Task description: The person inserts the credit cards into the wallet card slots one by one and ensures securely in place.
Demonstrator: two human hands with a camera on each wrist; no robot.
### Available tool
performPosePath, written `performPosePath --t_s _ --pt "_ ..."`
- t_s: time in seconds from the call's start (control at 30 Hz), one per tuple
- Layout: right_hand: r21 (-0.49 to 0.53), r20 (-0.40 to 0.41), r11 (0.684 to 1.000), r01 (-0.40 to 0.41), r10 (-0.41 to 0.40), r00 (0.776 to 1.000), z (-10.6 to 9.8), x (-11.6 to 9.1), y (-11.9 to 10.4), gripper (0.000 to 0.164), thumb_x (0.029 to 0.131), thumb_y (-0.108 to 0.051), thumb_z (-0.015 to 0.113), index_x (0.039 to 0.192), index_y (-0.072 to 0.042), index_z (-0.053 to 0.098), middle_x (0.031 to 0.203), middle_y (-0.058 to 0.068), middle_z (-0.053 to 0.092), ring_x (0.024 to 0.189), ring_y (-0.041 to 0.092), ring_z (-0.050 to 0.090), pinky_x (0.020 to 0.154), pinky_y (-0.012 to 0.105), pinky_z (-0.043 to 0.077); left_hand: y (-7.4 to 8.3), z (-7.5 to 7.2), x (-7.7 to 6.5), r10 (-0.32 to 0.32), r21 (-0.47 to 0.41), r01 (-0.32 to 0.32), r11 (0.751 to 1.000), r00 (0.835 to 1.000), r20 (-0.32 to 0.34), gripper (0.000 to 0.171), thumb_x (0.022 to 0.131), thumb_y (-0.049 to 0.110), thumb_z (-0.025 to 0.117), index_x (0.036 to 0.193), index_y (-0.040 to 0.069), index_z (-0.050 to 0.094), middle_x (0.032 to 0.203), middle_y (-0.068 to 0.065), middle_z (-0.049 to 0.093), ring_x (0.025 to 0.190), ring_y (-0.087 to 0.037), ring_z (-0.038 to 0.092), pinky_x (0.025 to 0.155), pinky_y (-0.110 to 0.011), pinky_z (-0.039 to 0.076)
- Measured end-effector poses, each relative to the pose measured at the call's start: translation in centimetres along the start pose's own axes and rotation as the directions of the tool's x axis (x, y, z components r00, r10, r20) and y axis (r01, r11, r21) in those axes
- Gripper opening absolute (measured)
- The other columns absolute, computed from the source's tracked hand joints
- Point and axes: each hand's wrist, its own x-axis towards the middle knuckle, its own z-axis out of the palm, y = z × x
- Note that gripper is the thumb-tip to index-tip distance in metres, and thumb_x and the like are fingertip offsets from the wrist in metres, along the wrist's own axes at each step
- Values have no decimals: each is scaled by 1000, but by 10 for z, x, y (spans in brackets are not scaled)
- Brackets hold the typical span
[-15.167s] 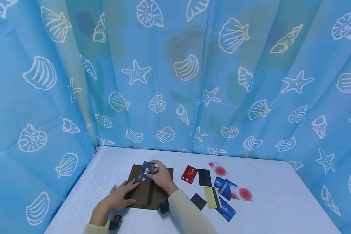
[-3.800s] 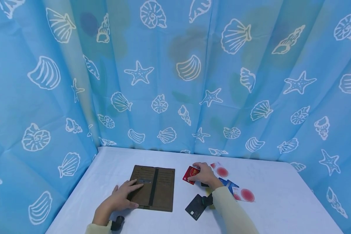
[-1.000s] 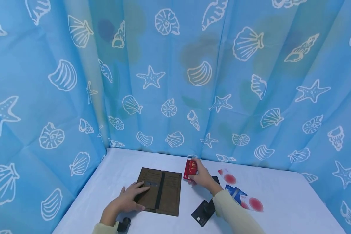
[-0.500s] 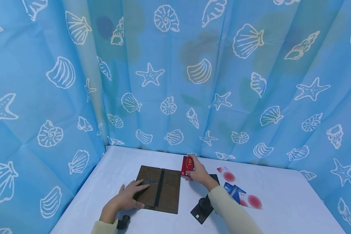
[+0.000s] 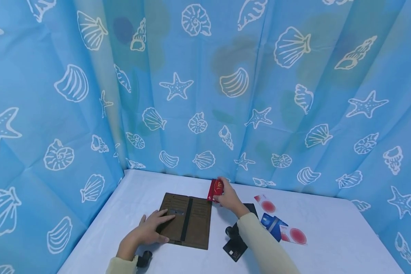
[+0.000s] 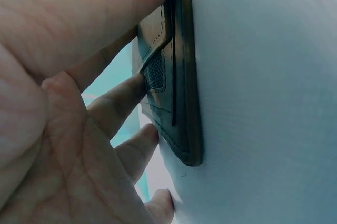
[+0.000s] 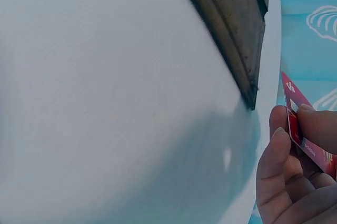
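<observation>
A brown bifold wallet [image 5: 199, 230] lies open on the white table, a dark elastic band [image 5: 187, 219] running down its middle. The top of a dark card [image 5: 177, 212] shows in a slot of its left half. My left hand [image 5: 146, 230] rests on the wallet's left side, fingers extended; the left wrist view shows the thumb and fingers at its edge [image 6: 195, 103]. Between thumb and fingers, my right hand [image 5: 230, 198] pinches a red VIP card [image 5: 212, 189] just beyond the wallet's far right corner. In the right wrist view that card [image 7: 295, 98] is clear of the table.
Right of the wallet lie a black VIP card [image 5: 235, 249] and another black card [image 5: 250, 208], partly under my right arm. Farther right are overlapping blue cards [image 5: 275, 228] and two white cards with red circles [image 5: 268, 206]. A blue shell-print curtain [image 5: 205, 95] hangs behind the table.
The dark card held over the wallet earliest is now in its slot. My right hand has taken the red card off the table and carried it left. My left hand stays on the wallet.
</observation>
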Motion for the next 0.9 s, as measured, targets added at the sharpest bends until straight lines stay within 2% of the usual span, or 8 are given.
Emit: performPosePath --t_s 0.4,0.53,0.73,0.9 --pt "39 7 998 -49 49 999 14 -2 -17 85 83 -6 77 149 -16 26 146 20 41 130 41 46 82 46 61 1 1 2 2 1 -2 1000 1000 -5 73 75 23 85 142 20 55 156 -16 37 146 -49 23 114 -75 4" --pt "57 29 997 -47 45 999 21 -1 -19 84 82 -4 77 149 -16 28 146 21 42 130 42 47 83 48 61 1 1 3 -11 9 11 1000 1000 -4 73 76 23 85 142 20 54 156 -17 38 146 -49 23 115 -75 4" --pt "139 57 989 -45 38 998 35 3 -20 79 84 -3 73 149 -17 29 144 22 42 126 41 50 80 45 62 1 1 3 -15 16 15 1000 1000 -7 73 76 23 85 142 20 54 155 -17 39 146 -48 23 115 -75 4" --pt "142 55 990 -22 14 998 47 3 -20 77 85 -4 73 148 -17 32 145 20 44 129 41 49 84 46 61 0 1 3 -18 9 18 1000 1000 -7 72 76 23 85 141 21 55 155 -17 40 146 -49 23 114 -75 4"
